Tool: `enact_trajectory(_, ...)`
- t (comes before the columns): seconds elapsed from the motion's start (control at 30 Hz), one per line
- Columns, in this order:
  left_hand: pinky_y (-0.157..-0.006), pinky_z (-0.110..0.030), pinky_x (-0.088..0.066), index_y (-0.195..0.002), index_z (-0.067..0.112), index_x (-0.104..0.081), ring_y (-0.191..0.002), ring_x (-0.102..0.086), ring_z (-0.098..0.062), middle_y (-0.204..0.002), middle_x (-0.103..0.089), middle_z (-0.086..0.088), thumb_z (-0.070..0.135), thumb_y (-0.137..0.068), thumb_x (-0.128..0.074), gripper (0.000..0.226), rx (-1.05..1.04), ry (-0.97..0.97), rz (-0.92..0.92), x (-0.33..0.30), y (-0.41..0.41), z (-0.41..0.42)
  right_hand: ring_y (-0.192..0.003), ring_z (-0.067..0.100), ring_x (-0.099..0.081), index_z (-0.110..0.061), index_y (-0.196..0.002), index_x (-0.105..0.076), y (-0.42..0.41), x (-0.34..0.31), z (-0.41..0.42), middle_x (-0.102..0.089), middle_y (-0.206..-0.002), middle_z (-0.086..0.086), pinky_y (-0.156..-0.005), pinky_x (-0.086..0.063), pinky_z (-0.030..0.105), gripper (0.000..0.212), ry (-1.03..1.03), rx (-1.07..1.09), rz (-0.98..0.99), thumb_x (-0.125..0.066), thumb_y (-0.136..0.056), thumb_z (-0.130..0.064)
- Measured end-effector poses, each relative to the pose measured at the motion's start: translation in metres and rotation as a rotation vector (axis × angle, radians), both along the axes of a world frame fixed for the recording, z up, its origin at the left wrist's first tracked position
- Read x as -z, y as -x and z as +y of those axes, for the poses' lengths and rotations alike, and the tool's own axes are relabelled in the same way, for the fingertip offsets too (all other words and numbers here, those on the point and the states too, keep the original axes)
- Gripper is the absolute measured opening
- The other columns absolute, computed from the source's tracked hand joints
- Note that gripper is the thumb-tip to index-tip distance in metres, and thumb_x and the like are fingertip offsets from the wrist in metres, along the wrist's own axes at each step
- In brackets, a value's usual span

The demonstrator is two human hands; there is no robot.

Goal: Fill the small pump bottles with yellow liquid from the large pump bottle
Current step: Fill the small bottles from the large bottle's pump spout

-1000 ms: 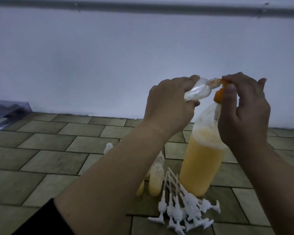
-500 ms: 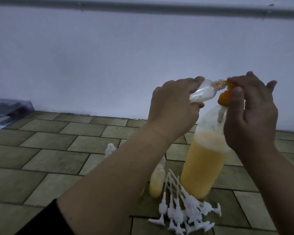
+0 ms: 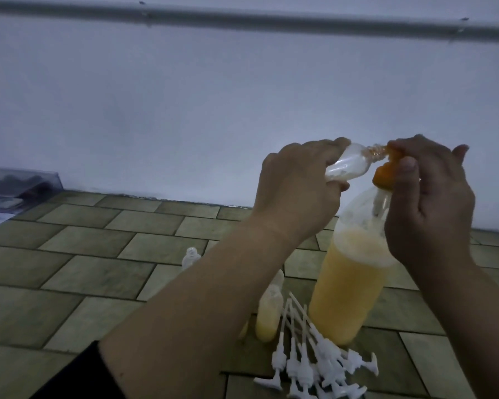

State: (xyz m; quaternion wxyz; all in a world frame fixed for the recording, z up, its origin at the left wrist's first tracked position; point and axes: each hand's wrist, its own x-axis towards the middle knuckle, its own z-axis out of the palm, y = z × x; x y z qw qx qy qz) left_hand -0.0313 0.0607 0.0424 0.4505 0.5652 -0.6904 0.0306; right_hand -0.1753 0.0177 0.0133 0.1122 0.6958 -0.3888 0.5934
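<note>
One clear box (image 3: 18, 185) sits at the far left against the wall (image 3: 185, 110), with broad bare tiled floor (image 3: 69, 269) beside it. One empty small bottle (image 3: 191, 256) stands behind the forearm, one filled small bottle (image 3: 268, 315) just right. The left hand (image 3: 297, 191) grips a tilted small pump bottle (image 3: 355, 164), mouth at the orange pump (image 3: 386, 171) the right hand (image 3: 429, 197) pinches atop one large pump bottle (image 3: 349, 286). Loose white pump heads (image 3: 314, 367) pile in front; too tangled to count
</note>
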Motion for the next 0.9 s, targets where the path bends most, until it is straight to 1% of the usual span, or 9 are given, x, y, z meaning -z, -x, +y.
enact_trajectory(0.1,-0.097,-0.042,-0.043,-0.129,0.025,-0.055,-0.112,-0.055,-0.019,-0.124,-0.062,0.006,0.022,-0.084,-0.066,0.046,0.007,0.016,0.002,-0.007,-0.001,0.002,-0.124,0.025,-0.048,-0.004,-0.116,-0.061,0.005,-0.01,-0.001,-0.062,-0.118,0.013,-0.119,-0.01,0.035,0.053,0.02,-0.014,0.026,-0.022,-0.1,-0.036)
enact_trajectory(0.2,-0.097,-0.042,-0.043,-0.13,0.024,-0.055,-0.113,-0.055,-0.02,-0.127,-0.061,0.006,0.022,-0.084,-0.067,0.048,0.007,0.046,-0.004,-0.006,0.004,0.001,-0.121,0.024,-0.05,-0.003,-0.118,-0.06,0.006,-0.004,-0.003,-0.062,-0.119,0.014,-0.117,-0.017,0.045,0.051,0.032,0.022,-0.008,-0.023,-0.1,-0.034)
enact_trajectory(0.23,-0.099,-0.042,-0.043,-0.131,0.024,-0.054,-0.114,-0.055,-0.02,-0.129,-0.06,0.006,0.023,-0.084,-0.067,0.049,-0.001,0.046,-0.011,-0.003,0.005,0.0,-0.119,0.024,-0.051,-0.003,-0.118,-0.06,0.006,0.0,-0.004,-0.061,-0.118,0.014,-0.117,-0.018,0.044,0.049,0.031,0.025,-0.023,-0.024,-0.101,-0.033)
enact_trajectory(0.33,-0.101,-0.041,-0.041,-0.134,0.025,-0.05,-0.118,-0.052,-0.019,-0.134,-0.056,0.007,0.024,-0.085,-0.066,0.051,-0.015,0.008,-0.022,0.004,0.006,-0.002,-0.117,0.024,-0.052,-0.003,-0.117,-0.06,0.004,0.008,-0.005,-0.062,-0.118,0.013,-0.119,-0.011,0.029,0.046,0.012,0.034,-0.022,-0.027,-0.1,-0.03)
enact_trajectory(0.4,-0.101,-0.042,-0.041,-0.134,0.025,-0.051,-0.118,-0.052,-0.018,-0.133,-0.056,0.007,0.025,-0.085,-0.066,0.051,-0.016,-0.01,-0.024,0.005,0.003,-0.002,-0.118,0.024,-0.052,-0.004,-0.116,-0.061,0.002,0.006,-0.004,-0.062,-0.118,0.012,-0.118,-0.007,0.024,0.046,-0.011,0.015,-0.002,-0.027,-0.1,-0.031)
enact_trajectory(0.6,-0.101,-0.041,-0.04,-0.131,0.025,-0.053,-0.117,-0.052,-0.019,-0.132,-0.057,0.007,0.023,-0.084,-0.066,0.049,-0.013,0.053,-0.053,-0.011,0.001,0.003,-0.129,0.014,-0.039,-0.005,-0.118,-0.06,0.008,-0.012,0.0,-0.06,-0.123,0.012,-0.117,-0.005,0.021,0.052,0.016,-0.002,0.05,-0.024,-0.099,-0.037)
enact_trajectory(0.77,-0.098,-0.036,-0.036,-0.133,0.024,-0.051,-0.117,-0.052,-0.018,-0.133,-0.056,0.007,0.025,-0.085,-0.065,0.05,-0.05,0.075,-0.075,-0.001,0.005,-0.002,-0.12,0.026,-0.05,-0.001,-0.118,-0.059,0.005,-0.002,-0.001,-0.06,-0.12,0.016,-0.118,-0.01,0.031,0.052,0.025,0.048,0.021,-0.025,-0.099,-0.035)
enact_trajectory(0.83,-0.098,-0.035,-0.034,-0.134,0.024,-0.05,-0.117,-0.052,-0.018,-0.135,-0.055,0.007,0.025,-0.086,-0.064,0.05,-0.054,0.055,-0.083,0.004,0.005,-0.002,-0.118,0.026,-0.051,-0.001,-0.118,-0.059,0.002,0.003,-0.001,-0.06,-0.119,0.016,-0.119,-0.009,0.031,0.051,0.019,0.059,0.025,-0.026,-0.1,-0.035)
enact_trajectory(0.9,-0.099,-0.035,-0.033,-0.135,0.024,-0.049,-0.118,-0.05,-0.017,-0.136,-0.054,0.008,0.025,-0.087,-0.063,0.05,-0.047,0.027,-0.077,0.007,0.004,-0.001,-0.119,0.027,-0.05,-0.002,-0.119,-0.059,0.002,0.007,-0.001,-0.06,-0.12,0.015,-0.118,-0.006,0.026,0.05,0.002,0.063,0.042,-0.026,-0.1,-0.034)
